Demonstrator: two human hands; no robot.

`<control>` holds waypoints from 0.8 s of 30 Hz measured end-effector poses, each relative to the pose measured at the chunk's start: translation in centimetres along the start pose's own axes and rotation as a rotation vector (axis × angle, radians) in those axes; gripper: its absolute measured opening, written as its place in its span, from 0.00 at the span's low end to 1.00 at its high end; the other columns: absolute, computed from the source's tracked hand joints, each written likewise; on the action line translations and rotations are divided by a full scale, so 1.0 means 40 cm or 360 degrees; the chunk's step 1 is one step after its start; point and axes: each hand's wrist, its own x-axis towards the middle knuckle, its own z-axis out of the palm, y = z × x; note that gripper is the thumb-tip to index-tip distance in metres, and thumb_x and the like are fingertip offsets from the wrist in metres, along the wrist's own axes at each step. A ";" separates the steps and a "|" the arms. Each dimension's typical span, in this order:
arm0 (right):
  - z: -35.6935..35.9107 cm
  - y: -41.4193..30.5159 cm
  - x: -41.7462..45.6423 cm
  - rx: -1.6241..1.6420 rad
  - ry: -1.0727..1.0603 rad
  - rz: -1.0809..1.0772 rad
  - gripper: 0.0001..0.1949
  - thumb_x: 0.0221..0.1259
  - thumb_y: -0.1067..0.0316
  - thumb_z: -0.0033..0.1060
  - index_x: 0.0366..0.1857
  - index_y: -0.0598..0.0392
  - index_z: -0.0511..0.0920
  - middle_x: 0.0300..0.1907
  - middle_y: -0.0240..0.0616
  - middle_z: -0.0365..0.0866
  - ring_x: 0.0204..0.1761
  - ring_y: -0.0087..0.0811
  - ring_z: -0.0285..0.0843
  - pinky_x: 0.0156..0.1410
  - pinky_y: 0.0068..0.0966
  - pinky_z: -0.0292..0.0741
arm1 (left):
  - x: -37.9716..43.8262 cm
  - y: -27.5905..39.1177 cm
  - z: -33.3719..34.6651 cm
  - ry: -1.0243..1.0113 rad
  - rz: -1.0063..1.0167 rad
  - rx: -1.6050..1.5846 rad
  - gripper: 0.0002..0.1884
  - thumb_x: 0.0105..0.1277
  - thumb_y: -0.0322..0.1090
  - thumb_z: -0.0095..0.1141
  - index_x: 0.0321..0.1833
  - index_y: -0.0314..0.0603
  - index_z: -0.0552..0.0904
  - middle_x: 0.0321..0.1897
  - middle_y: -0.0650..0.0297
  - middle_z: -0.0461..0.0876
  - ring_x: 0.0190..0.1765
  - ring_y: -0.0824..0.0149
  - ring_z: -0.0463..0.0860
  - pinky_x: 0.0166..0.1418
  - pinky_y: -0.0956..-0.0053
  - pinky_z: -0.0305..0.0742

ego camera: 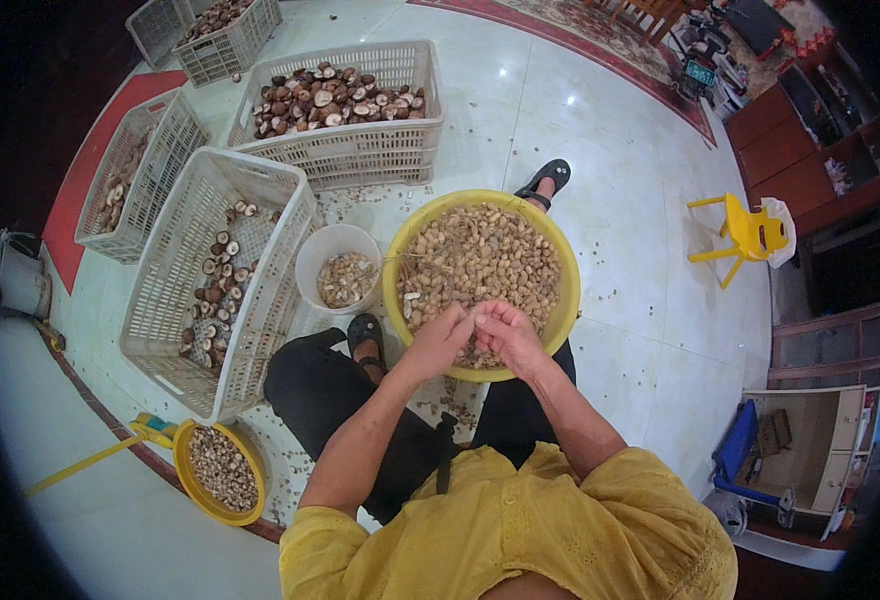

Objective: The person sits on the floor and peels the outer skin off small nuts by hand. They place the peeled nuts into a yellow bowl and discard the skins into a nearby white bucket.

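Note:
Below me a round yellow plastic basin (pixel 571 300) is filled with unshelled peanuts (pixel 481 255), with some thin stalks among them. Over its near side my left hand (pixel 444 337) and my right hand (pixel 511 337) meet, thumbs and fingertips pinched together. Whatever is between the fingertips is too small and too covered to make out. A split, pale peanut shell (pixel 410 301) lies on the heap left of my hands. Close to the basin's left side stands a white plastic bucket (pixel 312 259), with shelled peanuts (pixel 346 277) in its bottom.
Left of the bucket, a plastic crate (pixel 177 315) contains loose mushrooms (pixel 219 300); a fuller mushroom crate (pixel 357 161) stands beyond. A yellow bowl of small cut pieces (pixel 222 469) and a yellow-handled tool (pixel 87 465) lie lower left. A yellow child's chair (pixel 744 232) stands right. Scraps dot the tiled floor (pixel 620 360).

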 end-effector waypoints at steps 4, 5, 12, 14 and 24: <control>-0.004 -0.002 -0.019 -0.0091 -0.0006 0.0127 0.09 0.64 0.67 0.58 0.43 0.57 0.77 0.33 0.31 0.77 0.32 0.22 0.75 0.38 0.19 0.74 | -0.006 -0.014 0.000 -0.0048 0.0171 0.0281 0.15 0.71 0.44 0.45 0.37 0.37 0.73 0.25 0.64 0.75 0.27 0.71 0.75 0.32 0.73 0.71; -0.003 0.001 -0.026 -0.0012 0.0007 0.0179 0.09 0.63 0.67 0.58 0.43 0.58 0.77 0.33 0.31 0.77 0.31 0.22 0.75 0.38 0.19 0.74 | -0.010 -0.011 0.000 -0.0069 0.0165 0.0341 0.16 0.71 0.45 0.45 0.37 0.36 0.73 0.25 0.63 0.76 0.28 0.70 0.75 0.34 0.73 0.71; 0.002 0.041 -0.068 0.0174 0.0061 0.0247 0.08 0.62 0.69 0.59 0.41 0.60 0.78 0.32 0.32 0.77 0.30 0.23 0.74 0.36 0.19 0.72 | -0.027 -0.024 -0.001 -0.0242 0.0018 0.0385 0.20 0.69 0.47 0.42 0.35 0.33 0.75 0.26 0.58 0.79 0.32 0.64 0.78 0.39 0.69 0.72; 0.004 0.052 -0.074 0.0229 0.0089 0.0207 0.07 0.62 0.69 0.58 0.40 0.60 0.78 0.31 0.32 0.77 0.29 0.23 0.73 0.35 0.19 0.71 | -0.026 -0.028 0.001 -0.0247 0.0036 0.0432 0.20 0.69 0.46 0.42 0.36 0.33 0.76 0.27 0.56 0.79 0.33 0.60 0.79 0.40 0.67 0.72; 0.054 0.072 -0.063 0.0251 0.0359 0.0171 0.02 0.63 0.70 0.50 0.32 0.54 0.71 0.22 0.27 0.64 0.20 0.19 0.59 0.24 0.20 0.60 | -0.024 -0.048 0.024 -0.0091 0.0098 0.0516 0.20 0.67 0.44 0.40 0.36 0.31 0.76 0.29 0.50 0.80 0.34 0.52 0.79 0.41 0.63 0.71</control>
